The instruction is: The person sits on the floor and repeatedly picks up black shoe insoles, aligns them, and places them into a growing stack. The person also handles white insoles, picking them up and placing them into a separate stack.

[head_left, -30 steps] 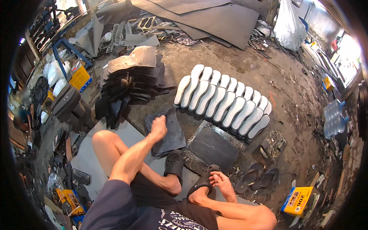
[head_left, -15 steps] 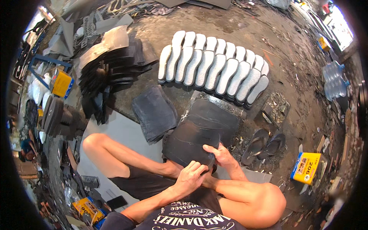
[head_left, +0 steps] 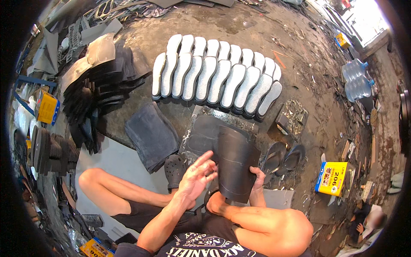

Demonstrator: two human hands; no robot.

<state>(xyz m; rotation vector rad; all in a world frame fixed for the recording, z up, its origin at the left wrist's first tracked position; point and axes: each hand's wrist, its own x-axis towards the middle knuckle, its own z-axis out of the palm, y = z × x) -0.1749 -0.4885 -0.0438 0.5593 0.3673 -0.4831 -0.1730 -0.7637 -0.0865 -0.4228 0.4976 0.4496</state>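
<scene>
My right hand grips the lower right edge of a black rubber sheet, thumb in front. The sheet stands tilted and curved above my shins, with thin pale outlines on it. Left of it, my left hand is in the air, fingers spread, holding nothing. Behind the held sheet, another black sheet with sole-shaped outlines lies on a low board, partly covered. To its left is a stack of dark sheets.
Rows of white-topped soles stand beyond the board. A heap of black offcuts lies far left. Flip-flops and a yellow tin are at right; water bottles lie farther back. Another person appears at lower right.
The black sheet has been lifted and turned upright, in my right hand. My left hand has let go of its near edge and opened. The whole view has shifted, so still things appear farther left.
</scene>
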